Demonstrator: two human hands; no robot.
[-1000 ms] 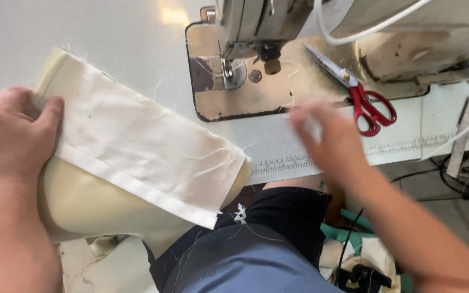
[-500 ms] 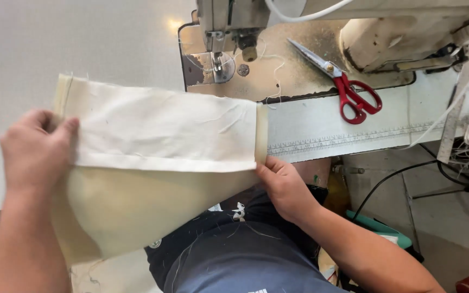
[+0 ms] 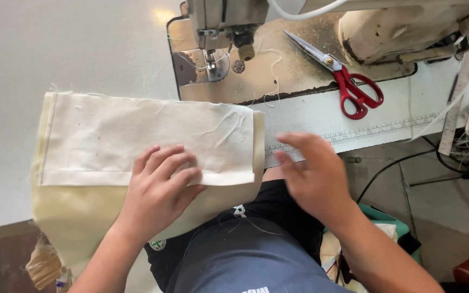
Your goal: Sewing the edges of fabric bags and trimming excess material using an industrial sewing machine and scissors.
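Observation:
A folded piece of cream fabric [image 3: 137, 135] lies flat on the white sewing table [image 3: 55, 49], its lower layer hanging over the front edge. My left hand [image 3: 161, 190] rests palm down on the fabric's lower hem, fingers spread. My right hand [image 3: 313, 176] hovers just right of the fabric's folded end, fingers apart, blurred, holding nothing, over the table's front edge. The sewing machine's needle and presser foot [image 3: 213, 54] stand behind the fabric, apart from it.
Red-handled scissors [image 3: 348, 84] lie on the machine bed [image 3: 289, 70] at the right. A ruler strip [image 3: 365, 135] runs along the table's front edge. Loose threads hang by the needle. Cables and a green item lie below on the right.
The fabric now lies flat on the table. My left hand has moved from its left edge to its middle and let go. My right hand has released the right end.

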